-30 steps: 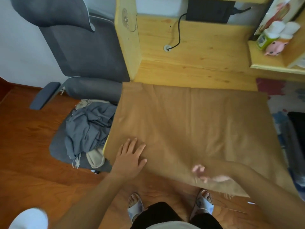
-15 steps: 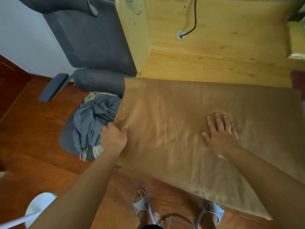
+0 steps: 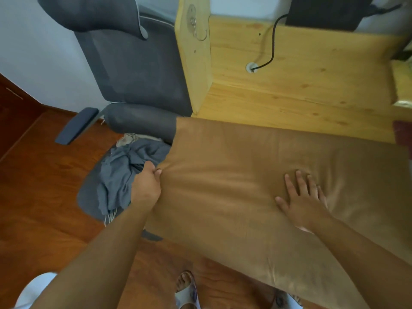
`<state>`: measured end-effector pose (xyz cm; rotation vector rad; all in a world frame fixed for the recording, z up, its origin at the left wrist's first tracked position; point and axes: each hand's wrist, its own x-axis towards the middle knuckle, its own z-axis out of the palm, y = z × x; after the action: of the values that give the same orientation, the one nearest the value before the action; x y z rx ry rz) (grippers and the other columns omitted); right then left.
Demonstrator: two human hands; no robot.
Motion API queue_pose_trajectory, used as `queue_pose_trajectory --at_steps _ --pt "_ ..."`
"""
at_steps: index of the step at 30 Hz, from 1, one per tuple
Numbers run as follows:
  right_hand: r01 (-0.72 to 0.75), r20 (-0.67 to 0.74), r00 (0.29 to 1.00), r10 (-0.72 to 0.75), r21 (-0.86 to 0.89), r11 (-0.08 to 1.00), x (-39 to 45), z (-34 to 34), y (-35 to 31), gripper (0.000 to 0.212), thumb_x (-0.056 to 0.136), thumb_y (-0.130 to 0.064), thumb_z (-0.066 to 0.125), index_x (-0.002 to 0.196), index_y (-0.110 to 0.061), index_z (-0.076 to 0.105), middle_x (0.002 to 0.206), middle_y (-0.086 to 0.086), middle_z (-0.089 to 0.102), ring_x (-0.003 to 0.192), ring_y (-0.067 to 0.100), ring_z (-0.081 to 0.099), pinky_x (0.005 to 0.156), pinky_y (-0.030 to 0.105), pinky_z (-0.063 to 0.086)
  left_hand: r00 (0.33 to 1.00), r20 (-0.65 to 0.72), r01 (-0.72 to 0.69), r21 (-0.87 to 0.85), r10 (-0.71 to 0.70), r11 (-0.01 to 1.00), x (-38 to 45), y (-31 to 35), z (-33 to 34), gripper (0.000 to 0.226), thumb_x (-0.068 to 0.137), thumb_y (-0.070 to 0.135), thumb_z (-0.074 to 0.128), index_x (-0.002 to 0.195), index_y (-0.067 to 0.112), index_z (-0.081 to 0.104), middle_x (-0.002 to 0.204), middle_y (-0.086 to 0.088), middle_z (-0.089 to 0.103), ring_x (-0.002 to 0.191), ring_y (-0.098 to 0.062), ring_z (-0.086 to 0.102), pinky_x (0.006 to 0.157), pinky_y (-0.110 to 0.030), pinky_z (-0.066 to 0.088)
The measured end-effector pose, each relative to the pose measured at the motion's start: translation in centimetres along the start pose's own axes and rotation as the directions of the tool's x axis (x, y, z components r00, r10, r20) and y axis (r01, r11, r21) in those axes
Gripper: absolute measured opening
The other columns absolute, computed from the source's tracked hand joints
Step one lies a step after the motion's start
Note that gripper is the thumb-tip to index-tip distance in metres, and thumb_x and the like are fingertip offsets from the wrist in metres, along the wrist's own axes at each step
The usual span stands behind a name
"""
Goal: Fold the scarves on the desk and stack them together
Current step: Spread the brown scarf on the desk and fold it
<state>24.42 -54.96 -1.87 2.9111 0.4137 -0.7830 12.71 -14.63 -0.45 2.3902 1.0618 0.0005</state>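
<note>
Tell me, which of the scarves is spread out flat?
The tan scarf, spread across the wooden desk under both hands. The grey scarf lies crumpled in a heap on the chair, a pale one half hidden beneath it.

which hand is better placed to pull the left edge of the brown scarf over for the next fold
Left. The left hand already pinches the brown scarf at its left edge, beside the chair. The right hand lies flat mid-cloth, well placed to pin it to the desk.
</note>
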Motion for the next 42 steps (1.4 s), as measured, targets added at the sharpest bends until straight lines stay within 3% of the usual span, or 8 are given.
queue_pose_trajectory --at_steps 10,19,22,26,28,33,38,42 --pt "-0.03 0.057 0.998 0.029 0.009 1.0 -0.2 -0.9 -0.6 0.079 0.098 -0.069 0.019 0.16 -0.032 -0.013 0.167 0.001 -0.024 0.154 0.031 -0.015 0.125 0.051 0.002 0.981 0.098 0.181 -0.137 -0.168 0.974 -9.3 -4.0 -0.8 0.046 0.101 0.053 0.051 0.132 0.019 0.043 0.109 0.002 0.057 0.097 -0.03 0.062 0.075 -0.042 0.049" --pt "-0.028 0.027 0.999 0.027 0.011 1.0 -0.3 -0.5 -0.5 0.079 0.098 -0.069 0.018 0.16 -0.031 -0.011 0.167 0.002 -0.023 0.154 0.032 -0.014 0.124 0.051 0.003 0.97 0.031 0.237 0.095 -0.241 0.967 -7.5 -6.6 -1.8 0.019 0.104 0.026 0.051 0.116 0.013 0.055 0.112 -0.014 0.061 0.107 -0.039 0.058 0.089 -0.051 0.049" --pt "-0.023 -0.001 1.0 0.023 0.016 1.0 -0.5 -0.4 -0.7 0.078 0.098 -0.068 0.018 0.161 -0.031 -0.01 0.167 0.003 -0.021 0.154 0.032 -0.014 0.125 0.051 0.002 0.994 -0.067 -0.062 0.326 0.089 0.943 -8.2 -2.8 -0.3 0.04 0.097 0.019 0.052 0.136 0.012 0.053 0.137 -0.019 0.052 0.126 -0.043 0.046 0.105 -0.055 0.042" --pt "-0.002 -0.022 1.0 0.002 0.019 1.0 -0.5 -0.2 -0.3 0.08 0.097 -0.07 0.019 0.16 -0.032 -0.011 0.167 0.001 -0.022 0.154 0.031 -0.015 0.125 0.05 0.0 0.848 0.176 -0.529 0.298 0.499 0.794 -7.8 6.4 5.1 0.057 0.105 0.05 0.037 0.158 0.028 0.033 0.163 -0.014 0.03 0.152 -0.037 0.021 0.124 -0.052 0.021" --pt "0.011 -0.041 0.999 -0.009 0.034 0.999 -0.4 0.1 0.2 0.08 0.096 -0.072 0.018 0.16 -0.033 -0.011 0.167 0.0 -0.022 0.154 0.029 -0.015 0.125 0.049 0.0 0.84 0.298 -0.537 0.345 0.453 0.77 -6.4 8.4 7.7 0.065 0.103 0.063 0.02 0.162 0.037 0.014 0.171 -0.007 0.008 0.157 -0.033 0.0 0.127 -0.053 0.006" --pt "0.075 -0.27 0.96 -0.067 0.019 0.997 -0.7 2.6 1.4 0.083 0.089 -0.075 -0.001 0.161 -0.033 0.001 0.17 0.0 -0.005 0.155 0.026 -0.008 0.125 0.046 0.004 0.945 0.164 -0.326 0.441 0.282 0.836 -0.7 5.8 8.4 0.072 0.096 0.075 0.005 0.161 0.043 -0.002 0.172 0.0 -0.004 0.157 -0.029 -0.007 0.126 -0.056 -0.001" --pt "0.204 -0.449 0.89 -0.081 0.234 0.951 -1.6 2.7 1.9 0.069 0.099 -0.063 0.019 0.158 -0.027 0.027 0.168 0.003 0.007 0.155 0.024 -0.002 0.125 0.046 0.01 0.976 0.171 -0.202 0.488 0.134 0.849 2.7 6.2 6.7 0.07 0.097 0.07 0.002 0.161 0.042 -0.006 0.171 0.002 -0.011 0.156 -0.033 -0.012 0.124 -0.06 -0.001" --pt "0.204 -0.588 0.809 -0.024 0.242 0.949 -2.0 0.8 2.7 0.058 0.104 -0.05 0.025 0.156 -0.025 0.033 0.167 0.004 0.015 0.156 0.024 -0.002 0.126 0.045 0.0 0.914 0.03 -0.374 0.445 0.404 0.813 -1.2 12.4 8.9 0.061 0.105 0.052 0.017 0.163 0.037 0.005 0.171 -0.007 -0.008 0.156 -0.036 -0.014 0.124 -0.058 -0.009"
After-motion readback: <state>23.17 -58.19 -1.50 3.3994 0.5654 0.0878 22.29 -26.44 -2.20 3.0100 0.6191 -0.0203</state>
